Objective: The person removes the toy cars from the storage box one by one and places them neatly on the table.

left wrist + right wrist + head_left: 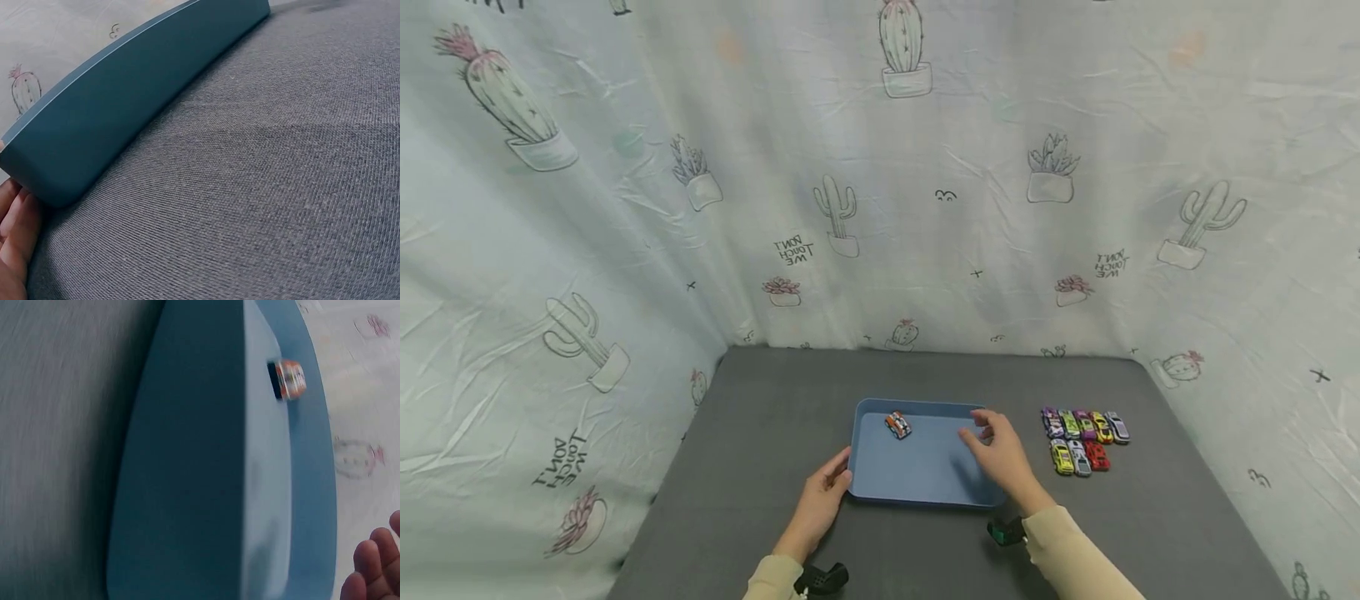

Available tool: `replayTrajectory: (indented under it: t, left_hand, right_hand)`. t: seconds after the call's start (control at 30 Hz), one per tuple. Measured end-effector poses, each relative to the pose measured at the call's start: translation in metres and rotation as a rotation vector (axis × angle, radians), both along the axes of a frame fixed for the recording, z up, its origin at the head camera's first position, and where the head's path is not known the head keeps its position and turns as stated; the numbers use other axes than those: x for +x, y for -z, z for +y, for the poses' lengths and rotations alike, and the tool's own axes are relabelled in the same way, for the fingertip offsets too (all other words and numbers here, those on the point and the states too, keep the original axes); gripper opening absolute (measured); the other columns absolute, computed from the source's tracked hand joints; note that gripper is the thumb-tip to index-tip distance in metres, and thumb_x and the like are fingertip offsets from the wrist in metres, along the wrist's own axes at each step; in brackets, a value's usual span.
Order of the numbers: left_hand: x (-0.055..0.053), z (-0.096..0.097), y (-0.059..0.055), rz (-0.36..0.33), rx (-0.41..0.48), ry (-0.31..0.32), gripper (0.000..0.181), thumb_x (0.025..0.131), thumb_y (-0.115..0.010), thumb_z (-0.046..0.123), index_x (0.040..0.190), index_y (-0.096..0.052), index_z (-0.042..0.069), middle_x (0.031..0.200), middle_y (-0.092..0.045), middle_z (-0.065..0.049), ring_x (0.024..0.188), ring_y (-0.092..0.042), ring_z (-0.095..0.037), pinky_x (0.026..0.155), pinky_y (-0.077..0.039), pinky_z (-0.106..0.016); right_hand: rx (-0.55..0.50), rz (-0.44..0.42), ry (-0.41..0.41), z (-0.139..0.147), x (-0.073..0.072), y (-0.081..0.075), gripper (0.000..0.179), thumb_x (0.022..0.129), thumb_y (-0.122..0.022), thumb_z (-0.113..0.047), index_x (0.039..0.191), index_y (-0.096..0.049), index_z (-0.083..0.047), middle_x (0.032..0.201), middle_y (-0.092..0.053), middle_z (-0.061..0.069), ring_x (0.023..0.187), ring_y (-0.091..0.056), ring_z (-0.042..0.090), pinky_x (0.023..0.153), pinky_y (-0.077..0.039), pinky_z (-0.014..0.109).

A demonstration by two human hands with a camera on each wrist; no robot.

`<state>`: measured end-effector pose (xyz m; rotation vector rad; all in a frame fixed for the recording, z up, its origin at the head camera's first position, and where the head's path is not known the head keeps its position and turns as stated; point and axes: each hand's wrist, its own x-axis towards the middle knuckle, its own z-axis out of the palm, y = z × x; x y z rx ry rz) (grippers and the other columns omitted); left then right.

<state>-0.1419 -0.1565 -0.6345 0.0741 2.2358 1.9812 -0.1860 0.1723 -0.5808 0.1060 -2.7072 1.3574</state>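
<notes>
A shallow blue tray lies on the grey cloth surface. One orange and white toy car sits inside it, near the back left; the same car shows blurred in the right wrist view. My left hand holds the tray's left edge near the front corner, with fingers against the outer wall at that corner. Most of this hand is out of the left wrist view. Over the tray's right side hovers my right hand, fingers loosely bent and apart, with nothing in them.
To the right of the tray, several toy cars stand close together in two rows, among them a red car, a yellow-green car and a silver car. A pale curtain with cactus drawings hangs behind and beside the table.
</notes>
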Motion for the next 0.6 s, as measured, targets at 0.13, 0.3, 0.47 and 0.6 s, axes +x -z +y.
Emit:
replayTrajectory:
  t: [0.13,0.3,0.47,0.6]
  left_hand:
    - [0.000,0.001,-0.002,0.016,-0.015,0.015,0.047,0.103,-0.050,0.020,0.148,-0.040,0.016,0.147,-0.043,-0.014,0.135,-0.038,-0.031,0.108,-0.034,-0.048]
    - [-0.004,0.005,-0.006,0.014,-0.047,0.019,0.046,0.102,-0.051,0.016,0.147,-0.042,0.013,0.144,-0.046,-0.016,0.131,-0.044,-0.032,0.105,-0.038,-0.048]
    - [-0.003,0.008,-0.011,0.026,-0.078,-0.006,0.044,0.101,-0.051,0.010,0.144,-0.046,0.009,0.140,-0.049,-0.020,0.127,-0.048,-0.034,0.102,-0.042,-0.046]
    - [0.001,0.007,-0.014,0.021,-0.103,-0.040,0.043,0.101,-0.051,0.009,0.143,-0.047,0.010,0.140,-0.049,-0.021,0.127,-0.048,-0.034,0.101,-0.043,-0.046]
  right_hand:
    - [-0.021,-0.067,-0.010,-0.024,-0.002,0.004,0.057,0.090,-0.068,-0.042,0.131,-0.056,-0.005,0.119,-0.057,0.014,0.102,-0.053,0.024,0.082,-0.048,0.044]
    - [-0.042,-0.150,-0.055,-0.053,-0.007,0.009,0.058,0.089,-0.070,-0.041,0.132,-0.055,-0.005,0.119,-0.057,0.012,0.109,-0.054,0.029,0.085,-0.050,0.048]
    - [-0.041,-0.201,-0.131,-0.078,-0.014,0.012,0.061,0.088,-0.072,-0.038,0.133,-0.051,-0.002,0.123,-0.057,0.017,0.112,-0.055,0.034,0.086,-0.050,0.051]
    - [-0.060,-0.238,-0.152,-0.091,-0.018,0.016,0.062,0.088,-0.073,-0.031,0.135,-0.049,0.002,0.126,-0.054,0.021,0.115,-0.052,0.038,0.091,-0.047,0.053]
